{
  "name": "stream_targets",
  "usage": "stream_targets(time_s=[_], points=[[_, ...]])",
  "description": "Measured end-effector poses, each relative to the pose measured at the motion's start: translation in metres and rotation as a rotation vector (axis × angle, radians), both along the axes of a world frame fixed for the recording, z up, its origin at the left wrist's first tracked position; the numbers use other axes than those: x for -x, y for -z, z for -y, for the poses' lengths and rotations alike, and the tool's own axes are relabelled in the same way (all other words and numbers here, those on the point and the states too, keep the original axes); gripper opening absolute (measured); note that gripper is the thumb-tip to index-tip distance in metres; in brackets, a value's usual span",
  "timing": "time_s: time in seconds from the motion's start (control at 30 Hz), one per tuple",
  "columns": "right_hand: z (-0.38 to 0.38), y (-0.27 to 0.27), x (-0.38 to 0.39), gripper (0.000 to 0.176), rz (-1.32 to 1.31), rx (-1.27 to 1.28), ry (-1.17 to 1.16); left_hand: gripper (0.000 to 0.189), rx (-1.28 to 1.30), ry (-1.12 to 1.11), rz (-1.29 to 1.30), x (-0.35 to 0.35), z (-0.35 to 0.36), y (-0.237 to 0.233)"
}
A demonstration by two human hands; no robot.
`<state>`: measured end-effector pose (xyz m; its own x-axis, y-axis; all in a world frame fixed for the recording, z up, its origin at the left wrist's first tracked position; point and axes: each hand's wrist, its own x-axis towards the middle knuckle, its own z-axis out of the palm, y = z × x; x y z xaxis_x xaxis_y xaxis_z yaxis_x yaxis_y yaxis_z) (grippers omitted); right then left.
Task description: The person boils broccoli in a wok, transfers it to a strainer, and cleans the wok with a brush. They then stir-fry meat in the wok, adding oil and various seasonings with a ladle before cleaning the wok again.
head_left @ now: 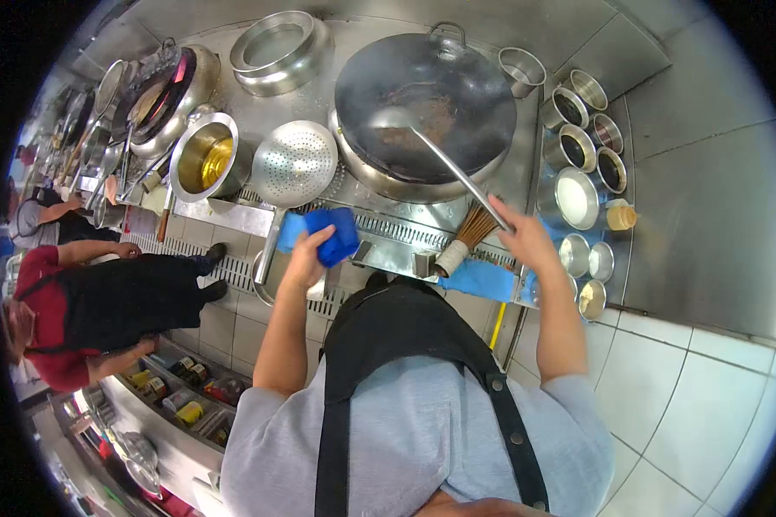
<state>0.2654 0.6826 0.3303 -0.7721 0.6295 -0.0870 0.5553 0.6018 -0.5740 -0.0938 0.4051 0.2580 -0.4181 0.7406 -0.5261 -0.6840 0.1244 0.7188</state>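
My right hand (528,241) is closed around the handle of a metal ladle (457,172), whose bowl rests inside a large dark wok (470,103). Brownish residue shows on the wok's bottom. A folded blue cloth (340,238) is gripped in my left hand (306,257), just in front of the stove edge. Close to that hand lies a perforated strainer (295,164), its handle pointing towards me. Beside my right hand, a bamboo wok brush (472,231) leans on the stove's front edge.
Metal cups of seasonings (575,198) fill the right side. A pot of yellow oil (181,172) and a lidless metal vessel (315,69) stand on the left. A person in a dark apron (129,293) stands to my left, near a counter with bottles (168,396).
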Motion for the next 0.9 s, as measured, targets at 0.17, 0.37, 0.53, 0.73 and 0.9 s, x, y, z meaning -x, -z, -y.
stream_targets(time_s=[0.17,0.37,0.53,0.73,0.9], points=[[0.061,-0.025,-0.042,0.072,0.037,0.194,0.233,0.061,-0.155,0.112,0.118,-0.043,-0.121,-0.010],[0.062,-0.101,-0.082,0.069,0.032,0.389,0.156,0.022,0.154,0.179,-0.057,-0.039,-0.197,0.016],[0.061,-0.171,-0.086,0.065,0.189,0.272,-0.002,0.019,0.034,0.004,0.120,-0.112,-0.153,-0.034],[0.068,-0.084,0.011,0.064,0.191,-0.031,0.193,0.022,0.043,-0.027,0.085,-0.094,-0.150,0.019],[0.107,-0.085,-0.014,0.064,-0.074,0.070,0.278,0.030,-0.021,0.126,-0.036,-0.115,-0.064,-0.003]])
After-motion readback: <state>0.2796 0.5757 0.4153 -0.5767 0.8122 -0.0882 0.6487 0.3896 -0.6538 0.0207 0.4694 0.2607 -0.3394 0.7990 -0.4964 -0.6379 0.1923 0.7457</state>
